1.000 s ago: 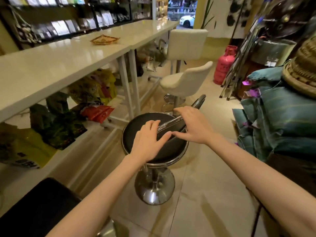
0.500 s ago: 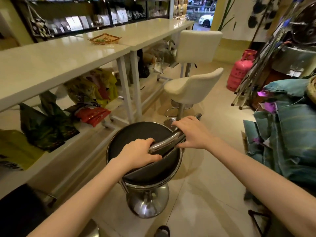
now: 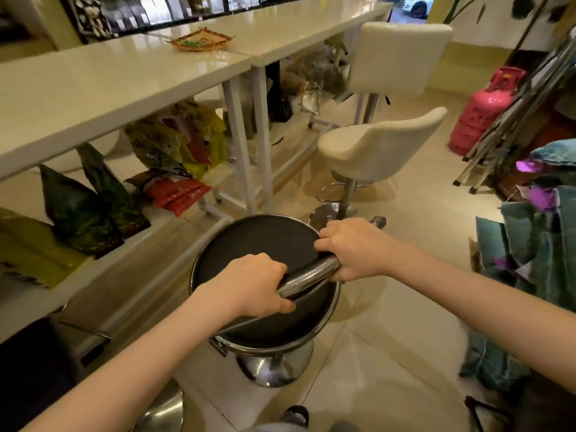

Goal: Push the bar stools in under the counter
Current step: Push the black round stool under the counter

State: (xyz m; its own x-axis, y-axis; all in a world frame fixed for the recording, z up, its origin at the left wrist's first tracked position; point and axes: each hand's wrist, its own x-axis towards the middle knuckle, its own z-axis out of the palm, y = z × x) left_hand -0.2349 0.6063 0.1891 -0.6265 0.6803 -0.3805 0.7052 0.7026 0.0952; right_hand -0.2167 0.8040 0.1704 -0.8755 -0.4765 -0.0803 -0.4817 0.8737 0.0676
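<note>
Gripping the chrome backrest bar (image 3: 307,277) of the black bar stool (image 3: 258,244), left hand (image 3: 249,288) and right hand (image 3: 352,251) both closed round it, the person must shove it leftward under the white surface (image 3: 93,88) just beside.

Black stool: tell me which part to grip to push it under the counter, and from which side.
Grip the chrome back rail from the aisle side, as the left hand and right hand do: it spans the black stool opposite the counter.
</note>
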